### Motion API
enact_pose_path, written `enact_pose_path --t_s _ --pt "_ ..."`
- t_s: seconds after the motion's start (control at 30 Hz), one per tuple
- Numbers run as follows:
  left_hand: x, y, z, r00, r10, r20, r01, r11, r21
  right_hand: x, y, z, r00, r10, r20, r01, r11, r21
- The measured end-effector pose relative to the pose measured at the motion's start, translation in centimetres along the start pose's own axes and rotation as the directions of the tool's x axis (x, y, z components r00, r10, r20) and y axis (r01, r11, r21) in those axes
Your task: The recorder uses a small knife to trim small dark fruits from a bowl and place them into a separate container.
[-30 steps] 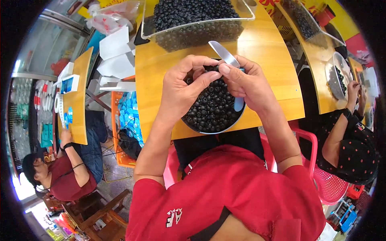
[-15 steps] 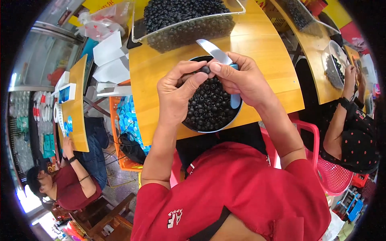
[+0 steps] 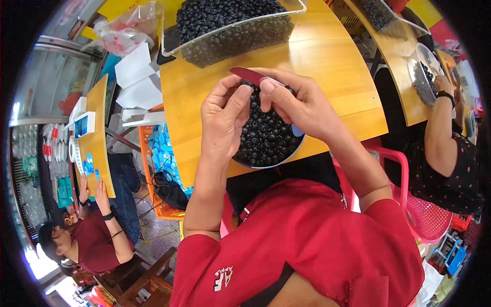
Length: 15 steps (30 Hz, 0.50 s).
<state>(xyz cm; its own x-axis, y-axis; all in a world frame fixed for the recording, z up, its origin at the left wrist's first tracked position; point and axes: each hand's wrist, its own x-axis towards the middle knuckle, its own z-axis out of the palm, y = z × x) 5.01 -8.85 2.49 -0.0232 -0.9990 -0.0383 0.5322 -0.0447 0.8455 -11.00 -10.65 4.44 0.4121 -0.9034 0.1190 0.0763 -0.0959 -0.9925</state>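
My left hand (image 3: 220, 120) is closed, thumb and fingers pinching a small dark round berry-like thing (image 3: 246, 83) at their tips. In my right hand (image 3: 307, 105) a knife (image 3: 249, 75) is gripped; its blade, reflecting red, points left over the left fingertips, and most of the handle is hidden by the hand. Right thumb and blade are close beside the pinched piece; exact contact cannot be made out. Below both hands sits a round bowl (image 3: 266, 167) filled with dark round berry-like pieces (image 3: 263, 140).
A clear plastic tub (image 3: 299, 10) heaped with similar dark pieces stands beyond the bowl on the wooden table (image 3: 337, 77). Left of it are white boxes (image 3: 134, 69) and an orange crate (image 3: 166, 209) with blue packets. Co-workers sit at other tables on both sides.
The knife blade has turned and moved left, across the left fingertips. My hands have shifted slightly. The co-worker at left now has both hands on the table; the one at right reaches into a bowl.
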Motion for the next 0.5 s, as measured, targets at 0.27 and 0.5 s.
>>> enact_pose_path --t_s 0.27,0.5 --pt "0.2 -0.47 -0.07 0.999 0.007 0.036 -0.003 0.995 -0.101 -0.03 -0.41 -0.11 0.998 0.066 0.001 -0.066 0.996 0.065" --pt "0.29 -0.97 -0.06 0.995 0.028 0.099 -0.005 0.975 -0.222 0.35 0.4 -0.02 0.999 0.024 -0.049 -0.021 0.997 0.072"
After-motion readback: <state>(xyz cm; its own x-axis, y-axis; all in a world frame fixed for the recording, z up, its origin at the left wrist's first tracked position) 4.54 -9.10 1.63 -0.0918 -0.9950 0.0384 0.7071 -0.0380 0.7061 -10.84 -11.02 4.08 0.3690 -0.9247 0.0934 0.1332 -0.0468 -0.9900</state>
